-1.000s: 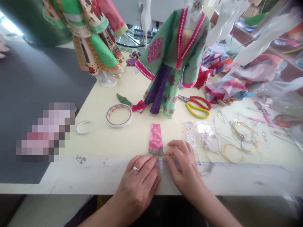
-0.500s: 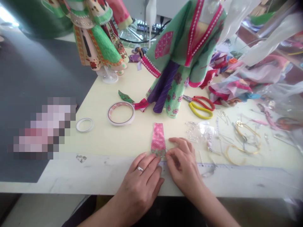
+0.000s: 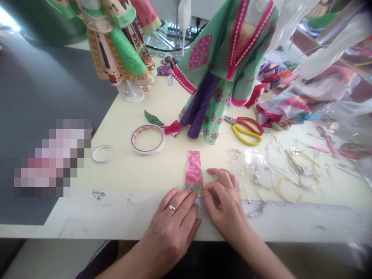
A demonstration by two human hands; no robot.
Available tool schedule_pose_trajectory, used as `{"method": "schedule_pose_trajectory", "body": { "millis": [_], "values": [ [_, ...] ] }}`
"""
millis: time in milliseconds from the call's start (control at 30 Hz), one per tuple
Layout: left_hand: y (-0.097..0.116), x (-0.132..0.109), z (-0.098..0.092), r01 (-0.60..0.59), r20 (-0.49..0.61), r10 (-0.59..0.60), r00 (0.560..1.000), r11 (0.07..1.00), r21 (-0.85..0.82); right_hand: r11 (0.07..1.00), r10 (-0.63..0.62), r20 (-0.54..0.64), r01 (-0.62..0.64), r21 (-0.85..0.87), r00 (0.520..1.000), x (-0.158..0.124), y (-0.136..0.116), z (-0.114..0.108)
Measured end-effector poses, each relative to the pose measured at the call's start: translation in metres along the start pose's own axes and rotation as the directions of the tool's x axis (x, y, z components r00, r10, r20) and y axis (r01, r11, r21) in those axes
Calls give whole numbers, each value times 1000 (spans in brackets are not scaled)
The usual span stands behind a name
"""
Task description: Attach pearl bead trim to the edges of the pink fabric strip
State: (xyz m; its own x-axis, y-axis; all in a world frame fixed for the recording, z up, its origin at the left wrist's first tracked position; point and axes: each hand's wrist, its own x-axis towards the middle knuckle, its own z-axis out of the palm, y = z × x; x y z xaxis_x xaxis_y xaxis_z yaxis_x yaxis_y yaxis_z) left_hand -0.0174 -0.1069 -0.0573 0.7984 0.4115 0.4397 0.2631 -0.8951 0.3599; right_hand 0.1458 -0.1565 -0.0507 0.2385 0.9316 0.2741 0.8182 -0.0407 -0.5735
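Pressing green-edged end of pink patterned fabric strip [image 3: 193, 170] onto cream table [image 3: 122, 174]: left hand [image 3: 174, 223] flat on it; right hand [image 3: 223, 199] curled, pinching its corner. Smoothing step, seemingly; next needs even pressure.

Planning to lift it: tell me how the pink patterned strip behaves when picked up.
The pink patterned strip lies thin and flat on the table, so probably light and floppy. The left hand and right hand press its near end; it may slide.

No legible text is showing: red printing is circling the tape roll [image 3: 147, 139] core at 9 o'clock, and graduations are running along the ruler [image 3: 290, 204] at 4 o'clock, both unreadable.
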Motion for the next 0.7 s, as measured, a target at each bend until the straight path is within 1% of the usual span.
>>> {"method": "schedule_pose_trajectory", "body": {
  "millis": [200,300,467,700],
  "values": [
    [-1,1,0,7,-21,-7,1000,1000,-14,1000,3,8,-3,-14,1000,0,0,0],
    [-1,1,1,-3,-10,3,1000,1000,-6,1000,-1,0,1,-15,1000,0,0,0],
    [-1,1,2,-2,-25,1,1000,1000,-18,1000,-10,-16,9,-11,1000,0,0,1],
    [-1,1,0,-5,-18,5,1000,1000,-14,1000,-13,-20,12,-19,1000,1,1,2]
  ]
}}
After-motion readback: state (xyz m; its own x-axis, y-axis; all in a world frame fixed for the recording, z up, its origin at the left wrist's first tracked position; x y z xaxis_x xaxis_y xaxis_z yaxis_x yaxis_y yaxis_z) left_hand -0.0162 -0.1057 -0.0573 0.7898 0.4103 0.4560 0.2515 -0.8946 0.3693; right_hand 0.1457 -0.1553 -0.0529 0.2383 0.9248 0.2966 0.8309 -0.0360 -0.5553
